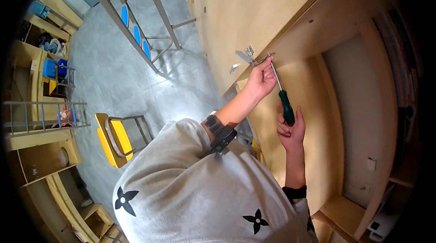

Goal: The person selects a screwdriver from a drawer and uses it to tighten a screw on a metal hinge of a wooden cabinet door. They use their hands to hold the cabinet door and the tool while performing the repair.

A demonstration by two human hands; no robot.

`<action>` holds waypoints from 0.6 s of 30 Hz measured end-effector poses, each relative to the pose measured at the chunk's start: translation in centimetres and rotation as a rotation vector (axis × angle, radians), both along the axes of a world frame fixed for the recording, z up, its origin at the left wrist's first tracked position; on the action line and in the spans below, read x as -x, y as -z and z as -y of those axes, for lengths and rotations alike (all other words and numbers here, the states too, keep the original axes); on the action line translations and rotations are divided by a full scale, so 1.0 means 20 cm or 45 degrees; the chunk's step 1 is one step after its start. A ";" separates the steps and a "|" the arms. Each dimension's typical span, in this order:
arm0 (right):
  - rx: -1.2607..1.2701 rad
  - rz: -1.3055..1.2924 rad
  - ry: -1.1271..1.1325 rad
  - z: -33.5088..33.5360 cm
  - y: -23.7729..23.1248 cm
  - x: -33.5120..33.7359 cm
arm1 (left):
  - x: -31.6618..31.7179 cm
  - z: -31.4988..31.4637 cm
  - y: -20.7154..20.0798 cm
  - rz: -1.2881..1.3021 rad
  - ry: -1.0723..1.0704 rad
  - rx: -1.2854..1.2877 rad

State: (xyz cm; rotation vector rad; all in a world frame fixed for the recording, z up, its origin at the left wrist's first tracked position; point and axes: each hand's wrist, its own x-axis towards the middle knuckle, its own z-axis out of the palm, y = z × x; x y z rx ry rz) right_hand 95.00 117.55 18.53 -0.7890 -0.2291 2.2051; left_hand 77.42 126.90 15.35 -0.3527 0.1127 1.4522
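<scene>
My right hand is wrapped round the dark green handle of a screwdriver. Its thin metal shaft points up and away, with the tip at the wooden cabinet panel. Close to that tip, my left hand is closed, thumb and fingers pinching the end of a metal cabinet hinge. The hinge links the pale wooden door to the panel. Whether a screw sits under the tip is hidden by my fingers. A loose-looking metal piece shows on the door's edge beside the hinge.
The open cabinet's inside wall lies to the right. Left of me stands a yellow chair with a grey metal frame. A metal ladder with blue treads rises ahead on the grey floor. Wooden shelving lines the left side.
</scene>
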 end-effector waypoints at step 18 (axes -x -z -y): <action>-0.945 1.066 0.264 0.01 -0.02 0.05 | 0.00 -0.02 0.07 -0.019 0.031 -0.100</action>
